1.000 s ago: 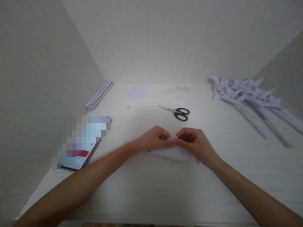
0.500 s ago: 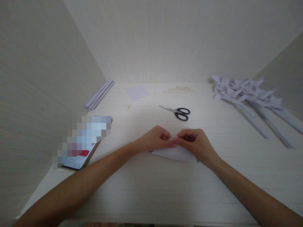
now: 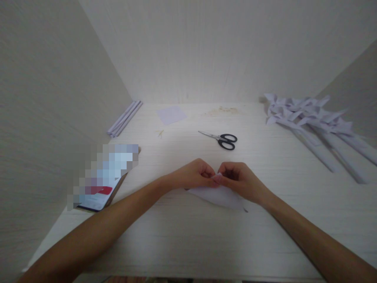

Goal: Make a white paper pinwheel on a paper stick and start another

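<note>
A piece of pale lilac paper (image 3: 220, 195) is pinched between both hands near the front middle of the table. My left hand (image 3: 196, 173) is closed, with thumb and fingers on the paper's far edge. Meeting it there, my right hand (image 3: 240, 179) also pinches the paper, thumb close to the left thumb. The fingers partly cover the folded part between them, so its shape is hard to make out. Beyond the hands lie scissors (image 3: 220, 138) with black handles, their points toward the left.
Rolled paper sticks (image 3: 125, 118) lie at the back left, beside a square paper sheet (image 3: 171, 114) and small yellowish scraps (image 3: 160, 133). A phone (image 3: 103, 188) rests by the left arm. Several paper pinwheels (image 3: 312, 118) on sticks are piled at the right. Crumbs (image 3: 224, 112) lie near the back wall.
My right hand has shifted slightly left, closer to the left hand, and more of the paper's right side shows. The other things have stayed in place.
</note>
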Action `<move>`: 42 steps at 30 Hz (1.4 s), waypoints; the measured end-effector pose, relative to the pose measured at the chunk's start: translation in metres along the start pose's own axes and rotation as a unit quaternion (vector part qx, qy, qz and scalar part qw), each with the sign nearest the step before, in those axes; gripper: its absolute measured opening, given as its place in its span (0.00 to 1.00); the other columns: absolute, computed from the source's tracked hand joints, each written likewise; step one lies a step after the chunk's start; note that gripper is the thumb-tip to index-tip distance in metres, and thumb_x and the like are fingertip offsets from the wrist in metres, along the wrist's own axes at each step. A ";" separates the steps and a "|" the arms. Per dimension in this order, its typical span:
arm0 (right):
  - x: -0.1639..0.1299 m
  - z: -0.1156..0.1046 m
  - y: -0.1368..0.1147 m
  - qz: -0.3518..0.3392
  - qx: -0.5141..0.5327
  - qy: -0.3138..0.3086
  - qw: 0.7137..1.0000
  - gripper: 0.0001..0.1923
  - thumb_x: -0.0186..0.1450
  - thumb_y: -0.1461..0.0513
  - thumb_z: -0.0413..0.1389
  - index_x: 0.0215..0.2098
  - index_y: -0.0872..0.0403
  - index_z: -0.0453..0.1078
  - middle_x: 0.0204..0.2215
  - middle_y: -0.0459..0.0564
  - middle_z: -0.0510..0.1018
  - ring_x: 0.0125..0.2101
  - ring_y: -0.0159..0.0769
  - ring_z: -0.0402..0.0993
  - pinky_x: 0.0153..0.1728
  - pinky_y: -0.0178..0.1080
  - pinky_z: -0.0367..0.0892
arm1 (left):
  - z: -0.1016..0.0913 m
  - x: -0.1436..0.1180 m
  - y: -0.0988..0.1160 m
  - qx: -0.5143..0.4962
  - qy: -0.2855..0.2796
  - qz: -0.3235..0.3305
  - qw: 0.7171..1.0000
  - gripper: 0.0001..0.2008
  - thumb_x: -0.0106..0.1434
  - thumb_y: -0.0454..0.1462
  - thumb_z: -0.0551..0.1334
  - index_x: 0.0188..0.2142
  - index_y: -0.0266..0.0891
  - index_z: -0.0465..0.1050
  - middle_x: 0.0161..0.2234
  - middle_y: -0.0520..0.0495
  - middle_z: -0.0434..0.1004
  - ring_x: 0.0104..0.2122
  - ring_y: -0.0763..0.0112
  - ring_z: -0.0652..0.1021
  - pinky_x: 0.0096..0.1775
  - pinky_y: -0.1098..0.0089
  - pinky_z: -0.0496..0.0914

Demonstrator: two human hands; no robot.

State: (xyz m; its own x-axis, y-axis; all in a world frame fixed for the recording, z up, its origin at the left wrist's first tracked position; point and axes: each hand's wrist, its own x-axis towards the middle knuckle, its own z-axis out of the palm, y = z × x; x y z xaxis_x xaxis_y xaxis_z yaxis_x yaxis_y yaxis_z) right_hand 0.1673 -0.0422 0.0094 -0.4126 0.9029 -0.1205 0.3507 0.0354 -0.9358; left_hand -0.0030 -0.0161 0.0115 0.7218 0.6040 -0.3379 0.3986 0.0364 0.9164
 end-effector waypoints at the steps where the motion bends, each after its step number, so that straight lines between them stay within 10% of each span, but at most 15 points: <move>1: 0.000 0.000 0.000 -0.002 -0.005 -0.008 1.000 0.09 0.53 0.60 0.56 0.19 0.56 0.63 0.14 0.39 0.59 0.16 0.23 0.52 0.15 0.29 0.46 | 0.000 0.000 0.000 0.003 -0.003 0.001 1.000 0.18 0.49 0.49 0.58 0.18 0.35 0.61 0.13 0.58 0.51 0.13 0.84 0.54 0.14 0.77 0.45; 30: 0.001 -0.004 0.000 -0.030 -0.052 -0.087 0.994 0.16 0.58 0.58 0.48 0.15 0.55 0.53 0.15 0.39 0.51 0.17 0.24 0.46 0.16 0.31 0.42 | -0.001 0.000 0.005 0.014 -0.033 0.037 0.999 0.14 0.50 0.43 0.58 0.18 0.34 0.63 0.14 0.58 0.52 0.15 0.84 0.53 0.16 0.77 0.46; 42: 0.007 -0.016 0.014 -0.001 0.124 0.052 0.991 0.18 0.53 0.57 0.54 0.13 0.55 0.53 0.12 0.38 0.50 0.13 0.22 0.45 0.14 0.32 0.39 | -0.019 0.001 -0.006 -0.099 0.055 -0.004 0.994 0.09 0.48 0.39 0.62 0.23 0.34 0.71 0.21 0.51 0.73 0.21 0.78 0.72 0.25 0.77 0.64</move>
State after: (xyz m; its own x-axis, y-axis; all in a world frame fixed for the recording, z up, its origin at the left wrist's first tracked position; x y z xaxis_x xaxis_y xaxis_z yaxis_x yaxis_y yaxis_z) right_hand 0.1832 -0.0284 0.0007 -0.3202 0.9425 -0.0962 0.1265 -0.0582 -0.9903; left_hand -0.0160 -0.0004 0.0096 0.6485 0.6861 -0.3299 0.2767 0.1913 0.9417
